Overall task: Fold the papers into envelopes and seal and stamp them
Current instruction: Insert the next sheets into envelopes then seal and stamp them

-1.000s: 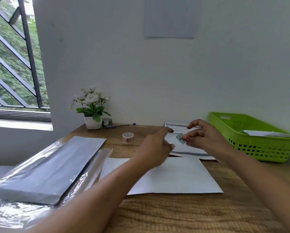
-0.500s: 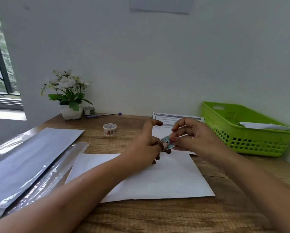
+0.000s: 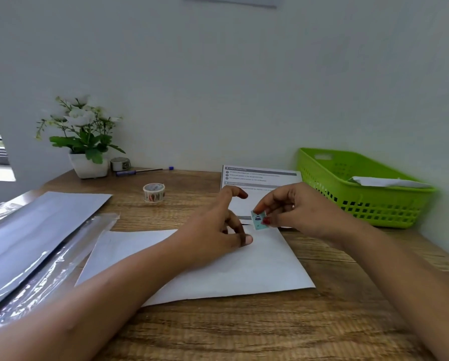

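Note:
A flat white sheet of paper [image 3: 218, 269] lies on the wooden desk in front of me. My right hand [image 3: 296, 212] pinches a small teal stamp [image 3: 258, 220] between thumb and fingers, just above the sheet's far edge. My left hand [image 3: 218, 230] hovers over the sheet beside the stamp, fingers spread and curled, holding nothing. A roll of patterned tape [image 3: 154, 192] stands further back on the desk. A printed instruction sheet [image 3: 260, 178] lies behind my hands.
A green plastic basket [image 3: 361, 194] with a folded white paper inside stands at the right. A pack of paper in clear wrap [image 3: 35, 230] lies at the left. A potted white flower [image 3: 85, 142], a small tape roll [image 3: 120, 164] and a pen [image 3: 142, 171] are by the wall.
My view has tilted down and right. Both hands came nearer and lower over the sheet; my left fingers touched the stamp half a second ago and are now apart from it.

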